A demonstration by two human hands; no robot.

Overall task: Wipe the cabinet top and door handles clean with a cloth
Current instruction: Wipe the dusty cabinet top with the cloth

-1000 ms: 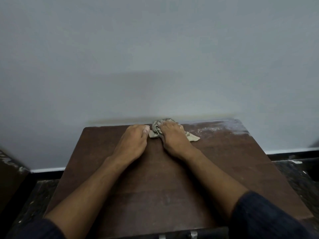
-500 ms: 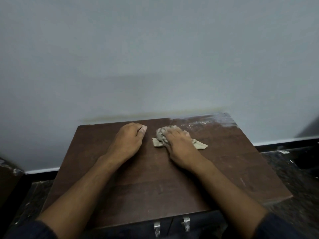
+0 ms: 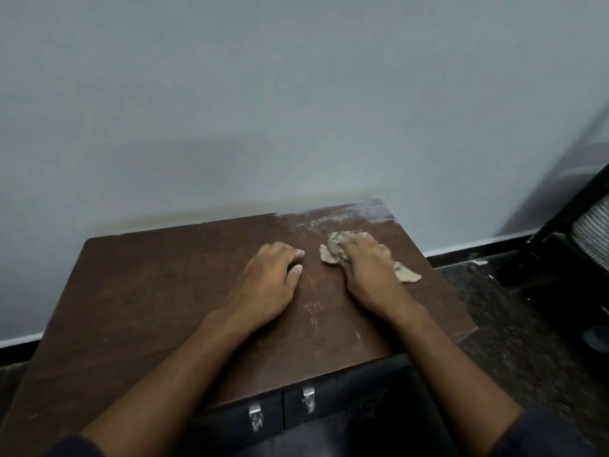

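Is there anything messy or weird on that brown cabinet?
Yes. A whitish dusty smear covers the back right corner of the cabinet top, near the wall. Pale scratchy marks show between the hands. The right hand presses a crumpled cloth just in front of the dust.

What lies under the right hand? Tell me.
Under the right hand is a crumpled cloth, pressed onto the cabinet top. Its ends stick out beyond the fingers and beside the wrist. The middle of the cloth, and the wood beneath it, are covered.
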